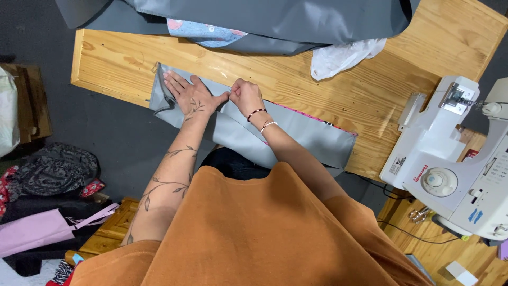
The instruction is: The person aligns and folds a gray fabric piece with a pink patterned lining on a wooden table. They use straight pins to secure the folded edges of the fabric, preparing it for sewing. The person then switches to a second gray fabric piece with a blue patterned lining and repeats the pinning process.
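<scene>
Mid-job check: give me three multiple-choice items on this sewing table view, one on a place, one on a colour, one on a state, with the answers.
1. Where does the sewing machine stand relative to the hands?
A. At the right end of the wooden table
B. At the left end
C. Between the hands

2. What colour is the folded fabric piece under the hands?
A. Orange
B. Grey
C. White

3. How does the left hand lie?
A. Closed in a fist
B. Lifted off the table
C. Flat, fingers spread, on the fabric

Answers:
1 A, the white machine sits at the table's right end, away from both hands.
2 B, the piece is grey, with a pink edge showing along its far side.
3 C, the palm presses the fabric, while the right hand pinches at it beside the left thumb.
</scene>
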